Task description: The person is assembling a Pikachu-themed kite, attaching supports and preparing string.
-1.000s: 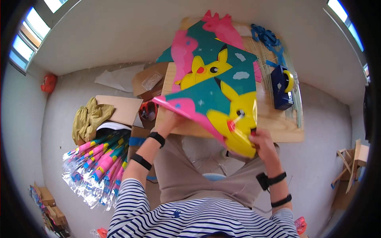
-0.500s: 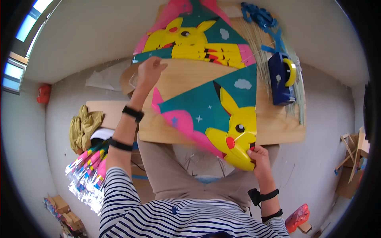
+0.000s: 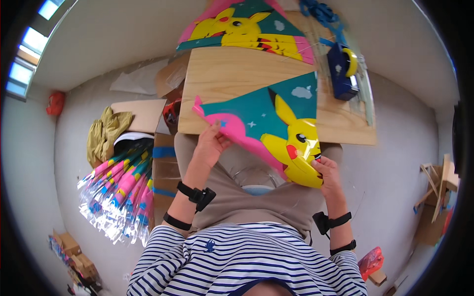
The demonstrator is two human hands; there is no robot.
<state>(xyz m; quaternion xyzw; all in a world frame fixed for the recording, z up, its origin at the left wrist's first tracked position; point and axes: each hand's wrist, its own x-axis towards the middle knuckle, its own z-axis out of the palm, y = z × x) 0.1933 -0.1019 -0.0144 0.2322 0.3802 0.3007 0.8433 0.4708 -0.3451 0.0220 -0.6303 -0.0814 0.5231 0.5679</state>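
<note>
Glossy printed sheet (image 3: 261, 121) in two bare hands, at a light wooden tabletop (image 3: 222, 71)

Principal item: one thin, flexible sheet, tapered in outline; deep green ground, pink border shape at left, yellow cartoon animal with a red cheek, pale cloud. Location: across the near edge of the tabletop, its upper part over the wood, its lower part over the person's lap.

Right hand (image 3: 328, 172): thumb and fingers closed on the sheet's lower right corner, thumb on the printed face.

Left hand (image 3: 212, 143): at the pink lower left edge, fingers slightly spread, fingertips meeting the edge; whether they pinch it cannot be told.

On the tabletop, far side: further glossy sheets (image 3: 237, 40) of matching print, lying well apart from the held one.

On the tabletop, right side: dark blue, box-shaped tape dispenser (image 3: 340, 76) with a yellow ring-shaped roll (image 3: 351, 62); tangled blue ribbon (image 3: 323, 17) beyond it; slender pale sticks (image 3: 368, 101) beside it, along the right edge.

Left of the person: brown cardboard box (image 3: 165, 171) with blue tape bands; beside it, a fanned bundle of pink, green and yellow packets with clear film ends (image 3: 121, 195); above these, crumpled olive-yellow material (image 3: 104, 135), kind uncertain.

Lower right: crumpled red plastic bag (image 3: 372, 261).
</note>
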